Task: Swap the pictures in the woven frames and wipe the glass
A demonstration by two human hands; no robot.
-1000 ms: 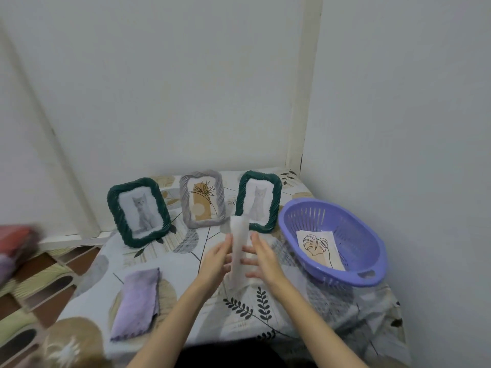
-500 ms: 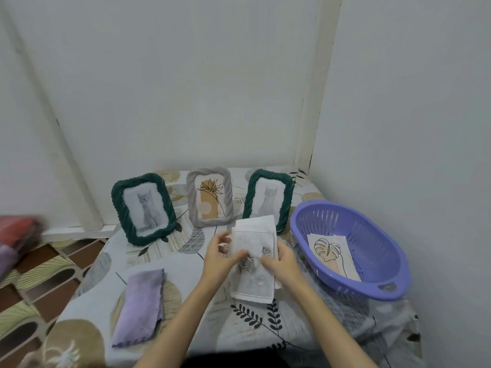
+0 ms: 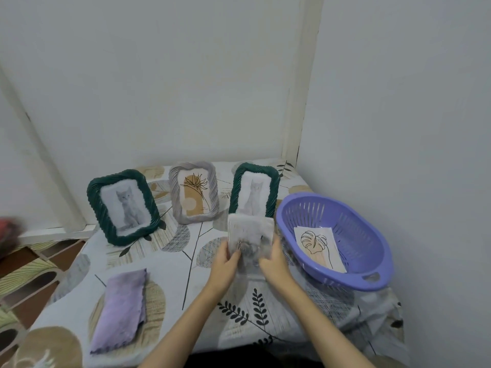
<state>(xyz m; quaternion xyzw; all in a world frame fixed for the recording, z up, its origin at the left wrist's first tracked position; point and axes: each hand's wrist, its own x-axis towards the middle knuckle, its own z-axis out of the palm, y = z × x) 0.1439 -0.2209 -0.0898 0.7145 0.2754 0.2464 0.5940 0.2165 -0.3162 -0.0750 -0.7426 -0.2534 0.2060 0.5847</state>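
Two hands, left hand and right hand, fingers pinching the picture upright, long axis vertical.

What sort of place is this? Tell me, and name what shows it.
Probably a corner of a home: a small table under a leaf-print cloth pushed against plain white walls, with a patterned tile floor beside it.

Two bare hands hold up a blurry grey-and-white picture print over the leaf-patterned tablecloth. The left hand grips its left edge and the right hand grips its right edge. Behind stand a dark green woven frame with a kitten picture, a grey woven frame with a plant drawing and a second dark green woven frame with a cat picture. A round purple plastic basket on the right holds a leaf drawing on paper. A folded lilac cloth lies on the left.
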